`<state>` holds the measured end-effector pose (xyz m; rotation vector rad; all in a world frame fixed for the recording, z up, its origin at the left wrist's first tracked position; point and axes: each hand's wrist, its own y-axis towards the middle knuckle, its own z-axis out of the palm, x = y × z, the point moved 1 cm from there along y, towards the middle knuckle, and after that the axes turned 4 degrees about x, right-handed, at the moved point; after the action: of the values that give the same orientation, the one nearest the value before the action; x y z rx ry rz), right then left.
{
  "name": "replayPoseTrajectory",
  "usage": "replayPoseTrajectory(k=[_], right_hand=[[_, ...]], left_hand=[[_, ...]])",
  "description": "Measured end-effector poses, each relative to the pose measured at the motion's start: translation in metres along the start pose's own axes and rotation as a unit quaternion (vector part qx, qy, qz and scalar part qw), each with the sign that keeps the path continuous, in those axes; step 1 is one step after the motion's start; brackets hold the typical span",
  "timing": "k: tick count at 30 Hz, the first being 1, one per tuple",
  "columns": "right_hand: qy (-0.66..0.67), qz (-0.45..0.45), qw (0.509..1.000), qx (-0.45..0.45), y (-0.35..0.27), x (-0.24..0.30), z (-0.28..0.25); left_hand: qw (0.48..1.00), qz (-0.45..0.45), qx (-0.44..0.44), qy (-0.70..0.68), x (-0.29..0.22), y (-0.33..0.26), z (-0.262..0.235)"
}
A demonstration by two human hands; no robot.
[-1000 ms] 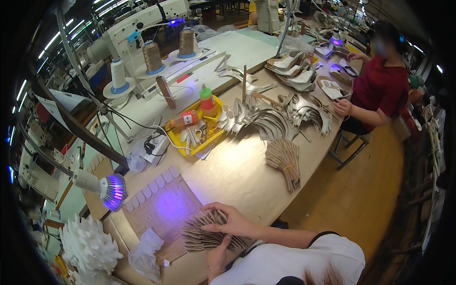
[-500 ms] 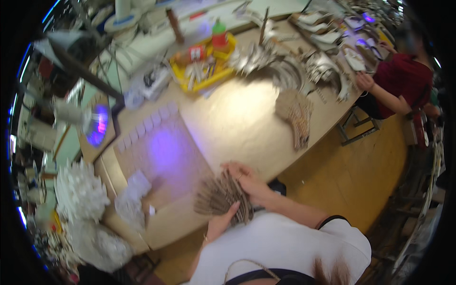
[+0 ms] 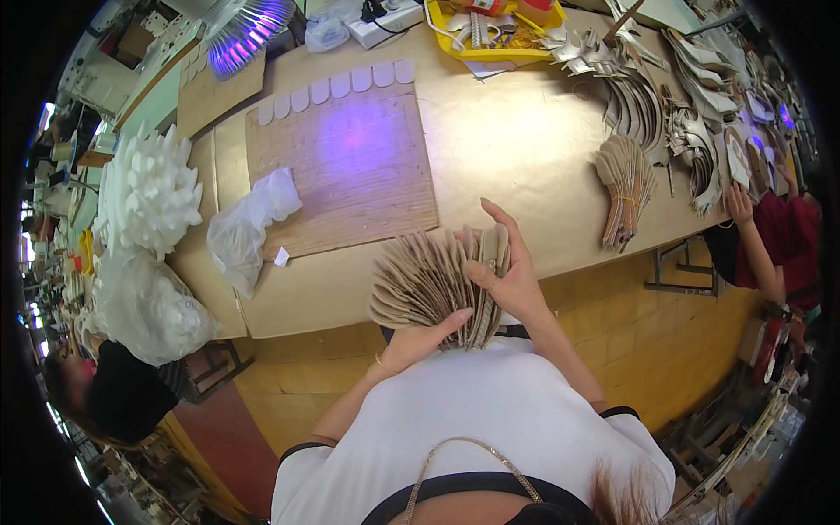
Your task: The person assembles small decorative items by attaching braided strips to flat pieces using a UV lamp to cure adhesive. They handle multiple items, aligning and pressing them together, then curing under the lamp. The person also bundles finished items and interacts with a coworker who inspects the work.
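Note:
A thick fanned stack of thin, round-ended beige pieces (image 3: 420,282), like cut shoe parts, is held in front of my chest at the table's near edge. My left hand (image 3: 418,343) grips the stack from below, its thumb pressed across the pieces. At the stack's right side, my right hand (image 3: 516,284) has its thumb on the pieces and its forefinger stretched out past them. Its other fingers are hidden behind the stack. A second beige bundle (image 3: 623,188), bound with a band, lies on the table to the right.
A brown board (image 3: 341,188) carries a row of pale rounded pieces (image 3: 360,80) along its far edge. Plastic bags (image 3: 241,232) and a white foam-like pile (image 3: 149,197) sit left. A yellow tray (image 3: 490,54) stands at the back. A co-worker in red (image 3: 779,241) handles shoe parts at right.
My view has turned, and the scene is sharper now. The stack has spread into a wider fan, and my right hand has shifted to its right side with the forefinger extended.

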<state>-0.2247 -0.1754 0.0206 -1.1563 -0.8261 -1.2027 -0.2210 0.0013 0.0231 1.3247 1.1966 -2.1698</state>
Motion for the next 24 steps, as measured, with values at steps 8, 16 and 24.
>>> replayPoseTrajectory(k=[8, 16, 24], right_hand=[[0.017, -0.061, 0.998, 0.019, 0.001, 0.008, 0.025], [0.03, -0.044, 0.996, 0.077, -0.005, 0.011, 0.016], [0.047, 0.029, 0.998, 0.035, -0.014, 0.018, 0.019]], left_hand=[[0.992, -0.023, -0.038, -0.119, 0.003, 0.01, -0.002], [0.982, 0.012, -0.014, -0.19, 0.022, 0.011, -0.003], [0.989, 0.009, -0.047, -0.141, 0.009, 0.019, 0.003]])
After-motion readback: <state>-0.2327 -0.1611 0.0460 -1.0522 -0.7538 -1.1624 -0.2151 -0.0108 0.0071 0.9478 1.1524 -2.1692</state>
